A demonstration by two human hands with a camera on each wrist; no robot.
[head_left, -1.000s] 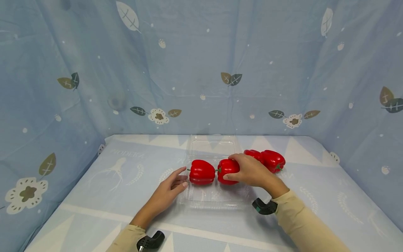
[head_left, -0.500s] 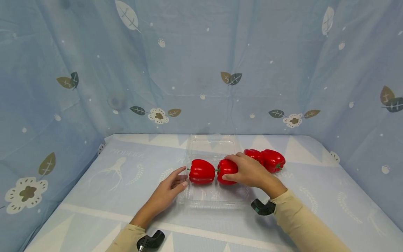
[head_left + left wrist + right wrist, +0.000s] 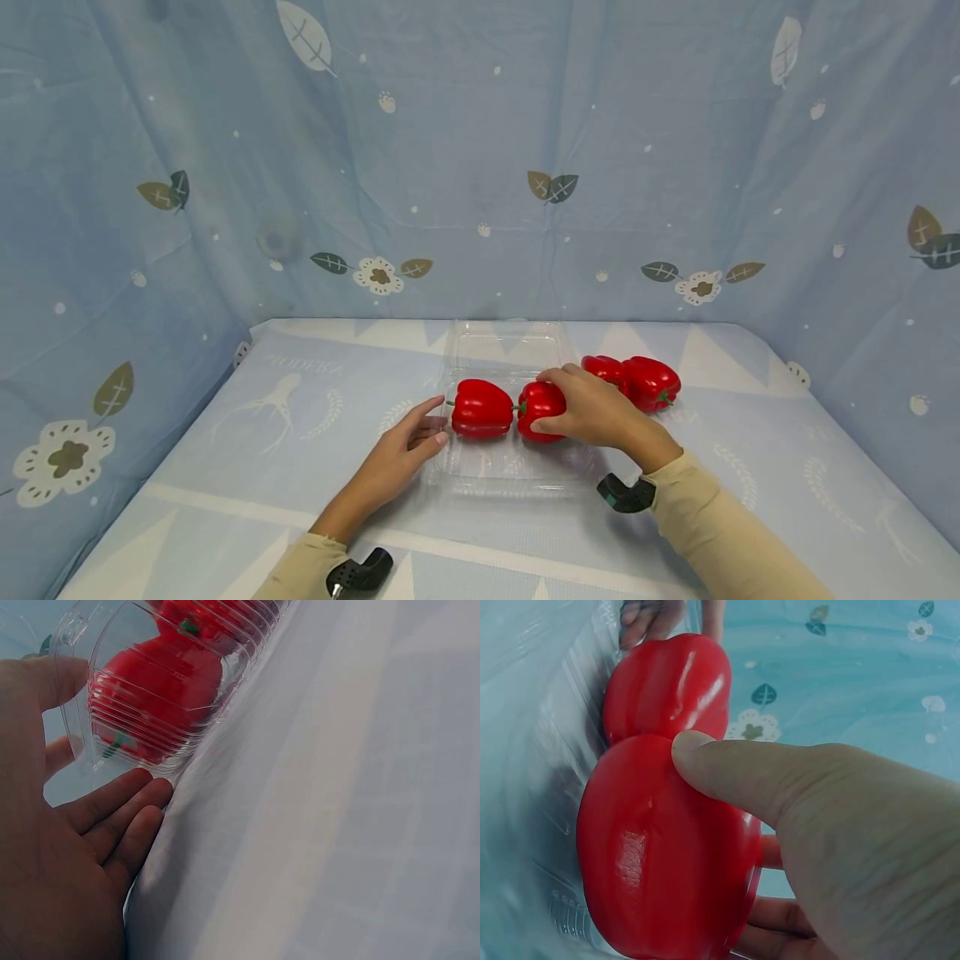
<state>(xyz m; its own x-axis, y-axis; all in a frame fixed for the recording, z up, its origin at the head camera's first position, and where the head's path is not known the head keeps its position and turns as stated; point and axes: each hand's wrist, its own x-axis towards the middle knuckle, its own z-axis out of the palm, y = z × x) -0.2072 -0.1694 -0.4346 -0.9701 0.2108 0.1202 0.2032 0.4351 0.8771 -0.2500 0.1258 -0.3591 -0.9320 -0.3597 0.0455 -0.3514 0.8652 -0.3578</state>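
Since a second ago the right hand (image 3: 592, 408) has eased the red bell pepper it holds (image 3: 538, 410) a touch to the left, so that it now sits closer against the other pepper in the tray (image 3: 481, 408); the left hand (image 3: 405, 450) has not shifted. Both peppers lie on their sides in the clear plastic clamshell tray (image 3: 510, 475), green stems pointing left, the held one's stem just about touching its neighbour.

The right hand is clasped over the right-hand pepper, fingers draped across its top and far side. The right wrist view shows the thumb pressed onto the glossy skin (image 3: 667, 847), with the second pepper (image 3: 667, 686) just beyond it.

The left hand lies relaxed on the cloth at the tray's left edge, fingers nearly straight, grasping nothing. In the left wrist view its fingertips (image 3: 142, 802) rest by the ribbed corner of the tray (image 3: 150, 720), with the thumb up along the tray's side and a pepper (image 3: 161, 686) red behind the plastic.

The tray's open lid (image 3: 506, 346) lies flat behind it toward the back of the table. To the right of the tray, outside it, two more red bell peppers (image 3: 633, 379) sit touching each other on the pale blue patterned tablecloth (image 3: 225, 433). Blue curtain fabric printed with leaves and flowers (image 3: 480, 167) hangs all around.
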